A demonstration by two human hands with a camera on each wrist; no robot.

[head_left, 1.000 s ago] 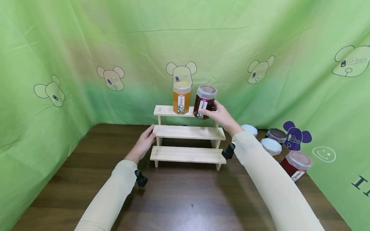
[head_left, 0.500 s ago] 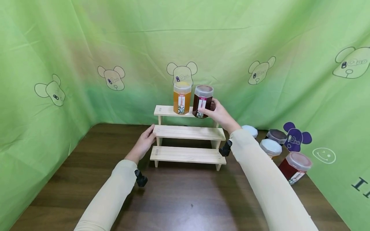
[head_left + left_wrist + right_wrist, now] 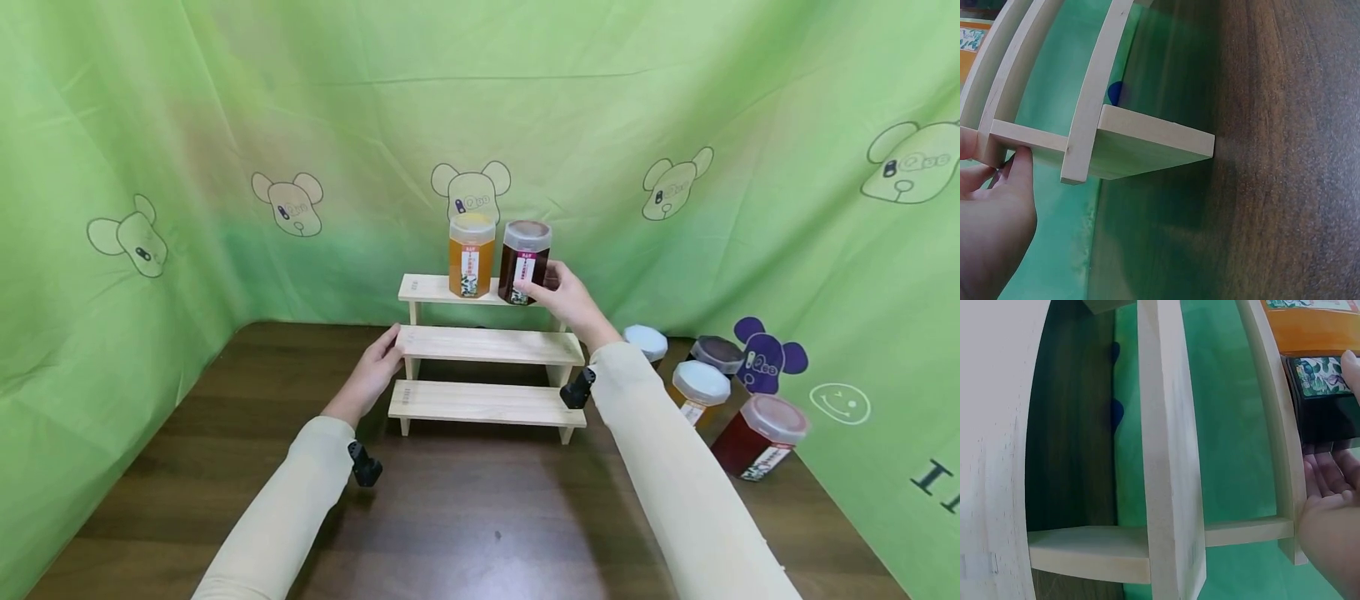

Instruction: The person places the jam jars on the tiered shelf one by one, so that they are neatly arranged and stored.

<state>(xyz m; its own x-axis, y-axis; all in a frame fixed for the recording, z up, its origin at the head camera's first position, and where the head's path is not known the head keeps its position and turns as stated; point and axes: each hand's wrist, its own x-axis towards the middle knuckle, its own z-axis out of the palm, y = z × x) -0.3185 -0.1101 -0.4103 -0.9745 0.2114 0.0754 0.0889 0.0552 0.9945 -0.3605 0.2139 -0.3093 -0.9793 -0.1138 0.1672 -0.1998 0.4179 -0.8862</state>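
A three-step wooden display stand (image 3: 487,403) stands on the table. My left hand (image 3: 369,377) grips the left end of its middle step; in the left wrist view the thumb and fingers (image 3: 1021,169) pinch the wood there. My right hand (image 3: 570,300) holds a dark hexagonal jar (image 3: 514,271) upright, thumb across the label and fingers round its right side. The jar's base is right at the top step (image 3: 1285,425). Just left of it, on the same step, an amber jar (image 3: 483,262) with a clear lid stands upright.
Right of the stand are several more jars: a red one (image 3: 753,433), an amber one (image 3: 701,383) with a white lid, a dark-lidded one (image 3: 716,354) and another white-lidded one (image 3: 645,342). A green printed cloth (image 3: 360,125) hangs behind the brown table (image 3: 465,517).
My right hand has brought the dark jar slightly left and straightened it, closer to the amber jar and the top step. The left hand has stayed on the stand.
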